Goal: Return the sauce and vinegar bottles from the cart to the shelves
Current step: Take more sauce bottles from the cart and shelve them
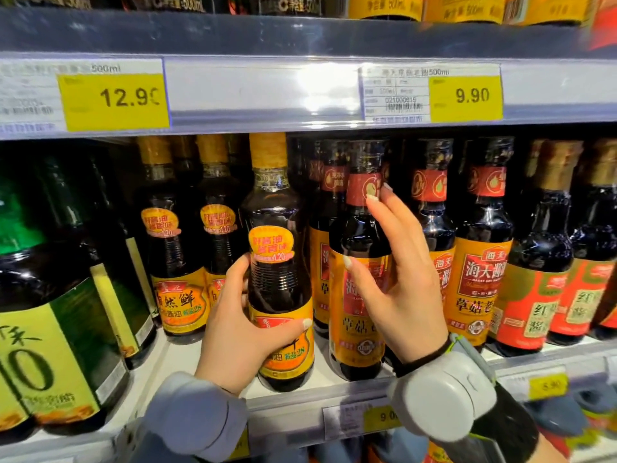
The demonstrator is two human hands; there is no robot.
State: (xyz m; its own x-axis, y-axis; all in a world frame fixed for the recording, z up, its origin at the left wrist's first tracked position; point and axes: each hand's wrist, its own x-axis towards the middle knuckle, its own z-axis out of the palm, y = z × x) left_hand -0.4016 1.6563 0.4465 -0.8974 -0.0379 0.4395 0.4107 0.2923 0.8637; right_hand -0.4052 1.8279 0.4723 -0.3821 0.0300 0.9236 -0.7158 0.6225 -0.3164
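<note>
A dark soy sauce bottle (277, 235) with a gold cap and an orange label stands at the front of the white shelf (293, 404). My left hand (240, 332) grips its lower body, thumb across the label. To its right stands a dark bottle (357, 235) with a red neck band and an orange label. My right hand (397, 279) rests against that bottle with straight fingers, fingertips on the neck band.
Rows of similar gold-capped and red-banded bottles fill the shelf behind and to both sides. Large green-labelled bottles (63, 295) stand at the left, red-labelled ones (541, 295) at the right. The upper shelf edge with price tags (113, 98) hangs close above the caps.
</note>
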